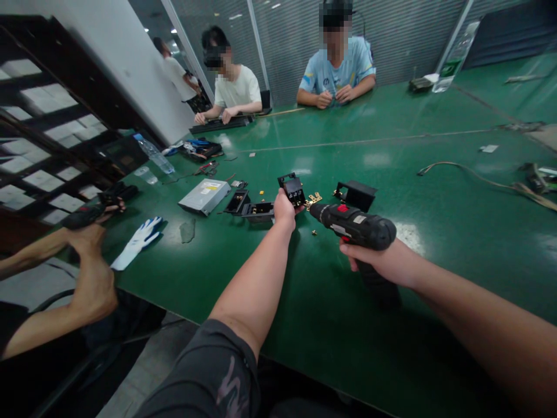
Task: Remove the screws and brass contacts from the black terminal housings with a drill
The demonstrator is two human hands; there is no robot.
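My left hand is closed around a black plastic housing with small compartments, held just above the green table. In my right hand is a black cordless drill with red details, gripped by its handle. The drill's tip points left at the housing; whether it touches cannot be made out. Brass-coloured metal pieces lie close behind the tip, and a small brass part rests below it. Behind the drill stands another black housing. Left of my left hand sit open black housings with brass bits inside.
A silver disc drive, a white-and-blue glove and a water bottle are on the left. At far left, a co-worker's hands hold a dark drill. Two people sit across the table. A cable lies at right.
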